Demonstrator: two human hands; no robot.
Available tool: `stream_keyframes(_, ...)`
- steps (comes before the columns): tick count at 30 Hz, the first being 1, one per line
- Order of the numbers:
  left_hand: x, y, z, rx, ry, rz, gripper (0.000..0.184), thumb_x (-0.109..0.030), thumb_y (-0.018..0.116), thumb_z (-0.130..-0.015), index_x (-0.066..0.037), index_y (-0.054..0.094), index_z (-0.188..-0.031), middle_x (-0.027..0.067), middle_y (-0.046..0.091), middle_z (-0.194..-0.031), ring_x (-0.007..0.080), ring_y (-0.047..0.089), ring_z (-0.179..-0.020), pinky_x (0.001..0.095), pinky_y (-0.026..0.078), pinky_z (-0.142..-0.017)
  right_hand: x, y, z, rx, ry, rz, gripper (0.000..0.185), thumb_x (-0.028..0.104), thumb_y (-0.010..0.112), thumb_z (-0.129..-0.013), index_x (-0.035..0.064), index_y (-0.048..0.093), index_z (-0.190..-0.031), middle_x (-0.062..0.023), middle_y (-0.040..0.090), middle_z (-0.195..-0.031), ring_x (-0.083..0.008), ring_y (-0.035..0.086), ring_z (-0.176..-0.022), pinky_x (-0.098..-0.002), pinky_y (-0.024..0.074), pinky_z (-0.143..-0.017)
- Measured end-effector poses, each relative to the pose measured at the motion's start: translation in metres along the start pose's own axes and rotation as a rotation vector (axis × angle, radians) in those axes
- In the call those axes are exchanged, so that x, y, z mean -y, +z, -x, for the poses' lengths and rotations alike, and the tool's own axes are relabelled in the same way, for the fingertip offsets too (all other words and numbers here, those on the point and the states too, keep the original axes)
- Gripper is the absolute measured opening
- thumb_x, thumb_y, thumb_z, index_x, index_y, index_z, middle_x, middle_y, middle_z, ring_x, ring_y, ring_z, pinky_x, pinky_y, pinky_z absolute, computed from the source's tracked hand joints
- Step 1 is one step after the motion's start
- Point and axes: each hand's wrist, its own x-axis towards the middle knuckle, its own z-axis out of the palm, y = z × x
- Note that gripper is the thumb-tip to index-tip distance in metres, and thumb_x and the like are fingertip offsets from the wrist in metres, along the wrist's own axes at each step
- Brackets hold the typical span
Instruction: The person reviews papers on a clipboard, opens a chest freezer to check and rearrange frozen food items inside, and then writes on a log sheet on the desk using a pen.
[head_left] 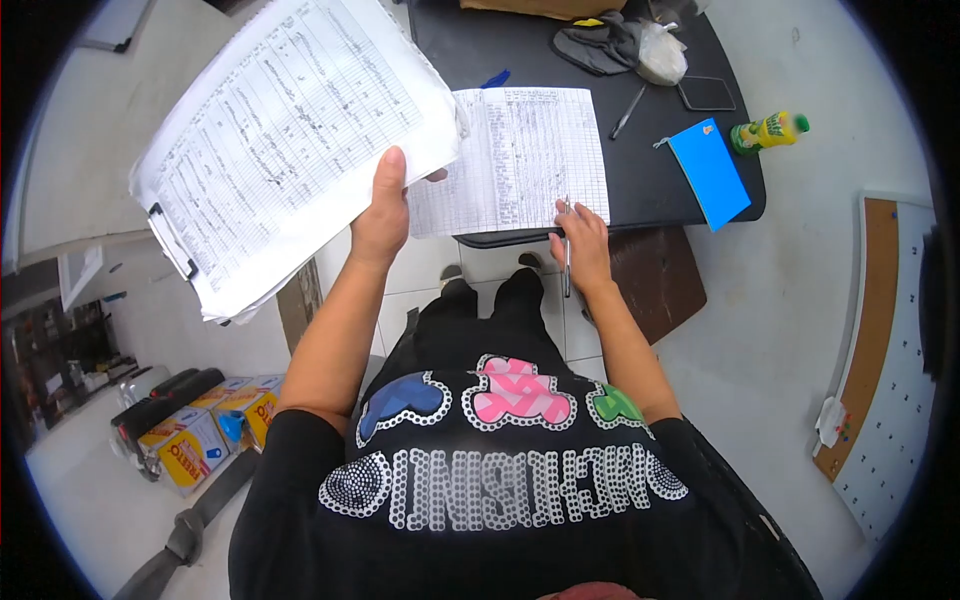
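My left hand grips a clipboard stacked with handwritten sheets, thumb on top, raised and tilted at the left. Its metal clip faces the lower left. Below and to the right, an open ledger with handwritten rows lies on the black table. My right hand rests at the ledger's lower right corner with a pen held between its fingers.
On the table are a blue notebook, a green and yellow bottle, a phone, another pen and a grey cloth item. Yellow boxes stand at the lower left; a board is at the right.
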Motion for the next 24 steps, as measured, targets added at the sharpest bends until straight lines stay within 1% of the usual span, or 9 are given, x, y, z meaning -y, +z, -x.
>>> stream_keyframes(4,0.002,-0.002,0.0,0.081,-0.024,-0.063,0.04,-0.029,0.044,-0.093,0.002,0.048,-0.118,0.0132,0.058,-0.107,0.0228,0.058,-0.092,0.037,0.05,-0.076,0.02,-0.013,0.003,-0.13,-0.028,-0.063,0.028,0.005,0.065,-0.07,0.0079,0.055,-0.096,-0.0076,0.06,-0.117,-0.0344,0.049,-0.11,-0.0448,0.0346,-0.094)
stream_keyframes(7,0.033,-0.032,0.002,0.141,-0.083,-0.133,0.043,-0.031,0.041,-0.095,0.002,0.046,-0.122,0.0142,0.057,-0.112,0.0242,0.057,-0.098,0.0393,0.05,-0.081,0.046,-0.001,0.014,-0.205,-0.037,-0.062,0.026,0.003,0.066,-0.069,0.0075,0.058,-0.093,-0.0076,0.062,-0.114,-0.0329,0.05,-0.107,-0.0428,0.0365,-0.093)
stream_keyframes(8,0.06,-0.021,-0.015,0.142,-0.096,-0.102,0.044,-0.031,0.041,-0.095,0.002,0.045,-0.123,0.0145,0.056,-0.114,0.0246,0.056,-0.1,0.0402,0.049,-0.083,0.023,0.004,0.003,-0.212,-0.045,-0.07,0.025,0.003,0.067,-0.068,0.0075,0.058,-0.092,-0.0075,0.062,-0.113,-0.0324,0.051,-0.106,-0.0424,0.0371,-0.092)
stream_keyframes(10,0.08,-0.031,-0.018,0.164,-0.142,-0.003,0.045,-0.031,0.039,-0.095,0.003,0.043,-0.125,0.015,0.054,-0.117,0.0253,0.055,-0.103,0.0418,0.048,-0.086,0.039,0.014,0.004,-0.218,-0.034,-0.052,0.024,0.002,0.067,-0.068,0.0075,0.06,-0.09,-0.0074,0.063,-0.112,-0.0315,0.052,-0.104,-0.0416,0.0382,-0.091)
stream_keyframes(11,0.073,-0.025,-0.019,0.215,-0.201,0.143,0.046,-0.031,0.04,-0.096,0.003,0.041,-0.126,0.0154,0.052,-0.12,0.0271,0.055,-0.105,0.0437,0.048,-0.088,0.047,0.012,0.002,-0.234,-0.044,-0.05,0.024,0.001,0.067,-0.067,0.008,0.06,-0.089,-0.0072,0.064,-0.108,-0.031,0.053,-0.102,-0.0419,0.039,-0.09)
stream_keyframes(14,0.084,-0.006,-0.025,0.267,-0.277,0.223,0.045,-0.03,0.041,-0.095,0.002,0.04,-0.127,0.0152,0.052,-0.12,0.028,0.055,-0.104,0.0438,0.05,-0.086,0.049,0.009,0.005,-0.248,-0.062,0.027,0.025,0.002,0.067,-0.066,0.0088,0.06,-0.09,-0.0071,0.065,-0.106,-0.0306,0.054,-0.101,-0.0424,0.0396,-0.089)
stream_keyframes(15,0.125,0.032,-0.038,0.246,-0.336,0.223,0.045,-0.029,0.044,-0.095,0.002,0.039,-0.127,0.0158,0.052,-0.12,0.0292,0.055,-0.104,0.0436,0.05,-0.085,0.002,0.003,0.006,-0.199,-0.013,0.021,0.025,0.002,0.067,-0.066,0.009,0.06,-0.09,-0.007,0.065,-0.106,-0.0304,0.054,-0.101,-0.0425,0.0398,-0.088)
stream_keyframes(18,0.154,0.036,-0.04,0.264,-0.384,0.228,0.045,-0.032,0.045,-0.095,0.005,0.047,-0.119,0.0144,0.055,-0.111,0.0245,0.058,-0.097,0.0361,0.051,-0.084,0.004,-0.002,0.007,-0.194,0.012,0.081,0.026,0.002,0.067,-0.067,0.0095,0.06,-0.09,-0.007,0.065,-0.105,-0.0298,0.055,-0.1,-0.0426,0.0403,-0.087)
stream_keyframes(24,0.147,0.046,-0.034,0.148,-0.325,-0.129,0.048,-0.036,0.048,-0.093,0.004,0.047,-0.12,0.0134,0.054,-0.113,0.0233,0.055,-0.101,0.0331,0.051,-0.082,-0.016,0.0,0.005,-0.225,-0.08,0.077,0.025,0.0,0.065,-0.066,0.0084,0.057,-0.089,-0.0068,0.065,-0.106,-0.0291,0.056,-0.098,-0.0423,0.0411,-0.086)
